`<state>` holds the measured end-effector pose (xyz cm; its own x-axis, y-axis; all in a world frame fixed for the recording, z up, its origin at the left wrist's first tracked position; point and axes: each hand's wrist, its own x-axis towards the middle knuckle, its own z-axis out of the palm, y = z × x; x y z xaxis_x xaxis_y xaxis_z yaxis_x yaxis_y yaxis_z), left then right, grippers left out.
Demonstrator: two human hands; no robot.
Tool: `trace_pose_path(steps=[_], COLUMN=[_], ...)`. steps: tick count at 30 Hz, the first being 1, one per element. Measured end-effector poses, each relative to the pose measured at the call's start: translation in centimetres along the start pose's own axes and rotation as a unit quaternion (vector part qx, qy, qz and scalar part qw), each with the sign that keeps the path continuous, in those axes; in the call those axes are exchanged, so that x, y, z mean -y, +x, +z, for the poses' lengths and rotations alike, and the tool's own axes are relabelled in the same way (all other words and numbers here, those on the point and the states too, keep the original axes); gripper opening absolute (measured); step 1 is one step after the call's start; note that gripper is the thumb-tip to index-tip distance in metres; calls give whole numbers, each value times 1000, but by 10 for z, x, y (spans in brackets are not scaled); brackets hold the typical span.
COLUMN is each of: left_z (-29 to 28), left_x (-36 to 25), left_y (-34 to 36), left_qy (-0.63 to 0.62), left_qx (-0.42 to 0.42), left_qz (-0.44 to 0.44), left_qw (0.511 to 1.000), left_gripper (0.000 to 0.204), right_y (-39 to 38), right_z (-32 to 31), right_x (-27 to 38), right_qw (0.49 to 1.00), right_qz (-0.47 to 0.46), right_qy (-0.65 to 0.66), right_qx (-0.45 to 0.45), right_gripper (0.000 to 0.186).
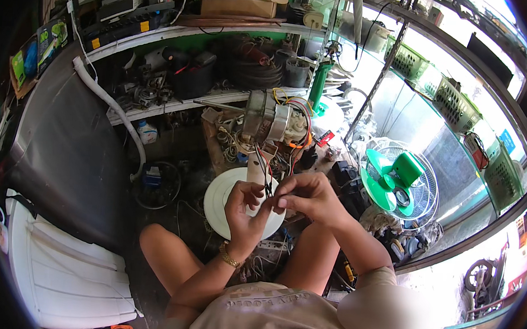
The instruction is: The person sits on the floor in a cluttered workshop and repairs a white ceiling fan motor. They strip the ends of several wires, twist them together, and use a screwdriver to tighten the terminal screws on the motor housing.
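Note:
An electric fan's bare motor (258,117) stands on a pale post (255,169) above a round white base (216,202), between my knees. Dark and red wires (268,172) hang down from it. My left hand (247,218), with a gold-coloured watch or bracelet on the wrist, has its thumb and a finger closed on these wires. Against it, my right hand (311,197) pinches the wire ends from the right side. The fingertips meet, so the exact spot where the wires join is hidden.
Green fan blades (377,192) and a wire fan guard (427,214) lie to the right. Shelves at the back hold boxes (240,7) and loose parts. A dark panel (65,152) and white plastic piece (76,273) stand left. Green baskets (454,104) line the right.

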<state>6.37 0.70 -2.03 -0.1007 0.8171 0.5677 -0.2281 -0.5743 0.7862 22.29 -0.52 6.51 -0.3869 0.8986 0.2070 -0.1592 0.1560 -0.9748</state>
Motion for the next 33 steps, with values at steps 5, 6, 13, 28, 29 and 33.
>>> trace_pose_path(steps=[5, 6, 13, 28, 29, 33], left_z=[-17, -20, -34, -37, -37, -35], left_x=[6, 6, -7, -18, -20, -22], left_y=[5, 6, 5, 13, 13, 17], left_qy=[-20, -13, -28, 220, 229, 255], left_qx=[-17, -17, -19, -7, -3, 10], left_qz=[-37, -33, -34, 139, 141, 163], left_qw=[999, 999, 999, 966, 963, 953], left_gripper=[15, 14, 10, 20, 20, 20], right_y=[20, 21, 27, 31, 31, 30], right_z=[11, 13, 19, 24, 24, 26], right_x=[-15, -14, -29, -36, -35, -27], right_qw=[999, 999, 992, 980, 978, 962], right_qz=[-7, -1, -33, -34, -41, -47], right_qy=[-39, -51, -116, -185, -192, -256], right_qx=[-6, -7, -42, -61, -65, -82], right_gripper=[14, 14, 12, 15, 15, 14])
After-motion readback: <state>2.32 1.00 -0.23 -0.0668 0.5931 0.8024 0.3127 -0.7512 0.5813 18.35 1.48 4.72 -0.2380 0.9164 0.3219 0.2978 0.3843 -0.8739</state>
